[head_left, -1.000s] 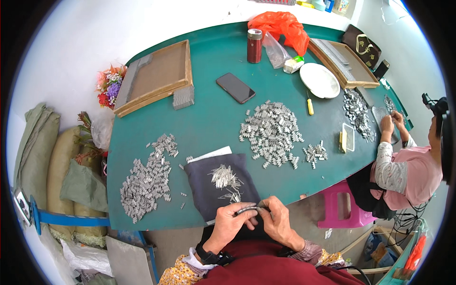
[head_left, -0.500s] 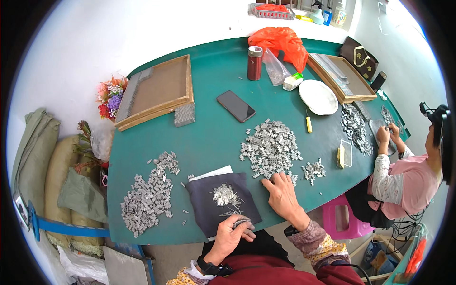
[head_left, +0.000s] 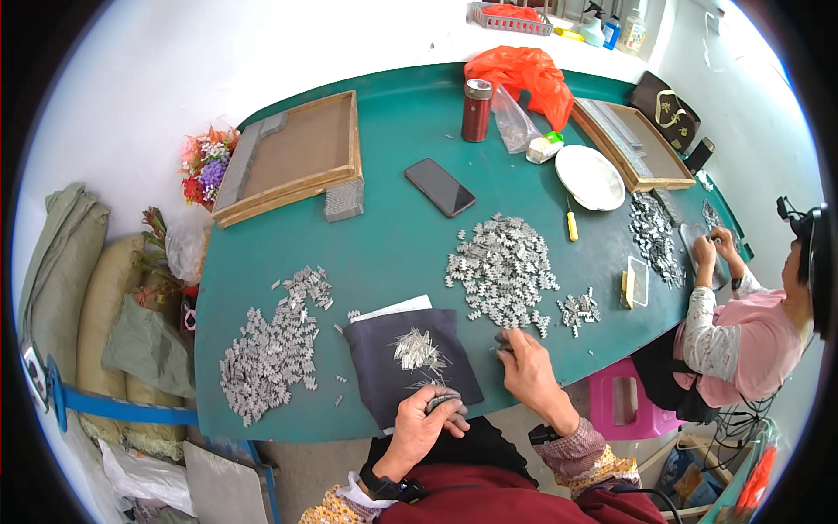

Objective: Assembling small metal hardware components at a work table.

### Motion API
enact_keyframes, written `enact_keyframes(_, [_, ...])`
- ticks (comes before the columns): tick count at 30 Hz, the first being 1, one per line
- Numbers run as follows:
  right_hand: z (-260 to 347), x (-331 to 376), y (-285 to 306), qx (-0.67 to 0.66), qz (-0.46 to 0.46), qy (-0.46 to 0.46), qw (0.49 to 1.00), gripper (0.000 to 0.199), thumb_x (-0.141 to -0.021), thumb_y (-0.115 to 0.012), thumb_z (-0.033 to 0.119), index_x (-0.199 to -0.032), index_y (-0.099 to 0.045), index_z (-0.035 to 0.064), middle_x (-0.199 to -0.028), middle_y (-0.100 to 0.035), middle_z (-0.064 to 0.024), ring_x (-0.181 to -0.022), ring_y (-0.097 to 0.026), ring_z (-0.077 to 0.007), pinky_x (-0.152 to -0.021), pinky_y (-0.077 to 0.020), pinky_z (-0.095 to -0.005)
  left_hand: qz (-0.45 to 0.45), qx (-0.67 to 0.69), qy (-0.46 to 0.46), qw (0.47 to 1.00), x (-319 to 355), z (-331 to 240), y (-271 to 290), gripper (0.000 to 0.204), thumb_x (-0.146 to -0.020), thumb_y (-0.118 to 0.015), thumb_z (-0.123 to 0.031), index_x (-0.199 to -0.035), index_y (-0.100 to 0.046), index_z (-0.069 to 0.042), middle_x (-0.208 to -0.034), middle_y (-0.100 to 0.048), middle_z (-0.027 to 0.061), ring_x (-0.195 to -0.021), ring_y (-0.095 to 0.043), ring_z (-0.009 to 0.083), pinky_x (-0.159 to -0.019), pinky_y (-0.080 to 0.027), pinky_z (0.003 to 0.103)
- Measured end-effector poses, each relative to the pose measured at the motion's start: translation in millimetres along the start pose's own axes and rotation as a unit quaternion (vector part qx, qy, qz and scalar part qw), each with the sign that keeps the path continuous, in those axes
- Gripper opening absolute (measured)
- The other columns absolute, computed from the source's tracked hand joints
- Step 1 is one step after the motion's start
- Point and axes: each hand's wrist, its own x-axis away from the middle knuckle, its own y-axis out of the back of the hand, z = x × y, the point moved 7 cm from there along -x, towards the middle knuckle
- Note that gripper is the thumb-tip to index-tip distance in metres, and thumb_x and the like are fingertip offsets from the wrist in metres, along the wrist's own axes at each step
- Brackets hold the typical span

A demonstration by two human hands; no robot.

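My left hand (head_left: 419,434) is closed at the near edge of a dark cloth (head_left: 371,367), its fingers curled round a dark grey metal piece (head_left: 443,401). Thin silvery pins (head_left: 417,351) lie heaped on that cloth, with a few strewn towards my left fingers. My right hand (head_left: 534,377) pinches a small grey piece (head_left: 504,339) between thumb and fingertips, just off the near side of a pile of toothed grey metal pieces (head_left: 502,271). The exact shape of what each hand holds is partly hidden by the fingers.
Another pile of grey pieces (head_left: 271,358) lies left of the cloth, a small group (head_left: 579,310) to the right. Farther back are a phone (head_left: 439,187), wooden-framed trays (head_left: 297,148), a red flask (head_left: 477,111) and a white plate (head_left: 590,178). A co-worker (head_left: 742,323) handles pieces at right.
My right hand has drawn back slightly from the pile's near edge, now with a grey piece at its fingertips. My left hand stays almost in place. The view has shifted slightly.
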Motion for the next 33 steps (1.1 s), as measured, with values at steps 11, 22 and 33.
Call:
enact_keyframes(11, [48.4, 47.4, -10.4, -0.242, 0.043, -0.081, 0.966, 0.013, -0.087, -0.063, -0.005, -0.099, -0.061, -0.0023, -0.088, -0.065, -0.0163, -0.080, -0.068, -0.0293, -0.070, -0.0532, -0.0365, -0.004, -0.013, -0.040, 0.999, 9.4, -14.0, -10.1, 0.008, -0.097, -0.060, 0.000, -0.101, -0.059, 0.007, -0.087, -0.070, 0.0167, -0.071, -0.072, 0.0229, -0.058, -0.061, 0.030])
enact_keyframes(22, [50.8, 62.0, -12.9, -0.218, -0.018, -0.033, 0.975, 0.013, -0.084, -0.063, -0.007, -0.094, -0.060, 0.0000, -0.084, -0.062, -0.0147, -0.074, -0.063, -0.0312, -0.066, -0.0510, -0.0373, -0.005, -0.042, -0.047, 0.998, 10.4, -10.6, -9.9, 0.012, -0.097, -0.060, -0.001, -0.105, -0.062, 0.008, -0.087, -0.070, 0.0152, -0.071, -0.071, 0.0197, -0.059, -0.060, 0.028])
enact_keyframes(33, [52.8, 36.9, -9.9, -0.144, 0.014, 0.059, 0.988, 0.016, -0.079, -0.066, -0.007, -0.093, -0.064, 0.0006, -0.080, -0.062, -0.0136, -0.073, -0.060, -0.0331, -0.066, -0.0484, -0.0396, -0.024, -0.034, -0.018, 0.999, 1.6, -4.3, 1.3, 0.015, -0.095, -0.063, -0.003, -0.105, -0.068, 0.008, -0.078, -0.070, 0.0119, -0.065, -0.070, 0.0158, -0.055, -0.056, 0.025])
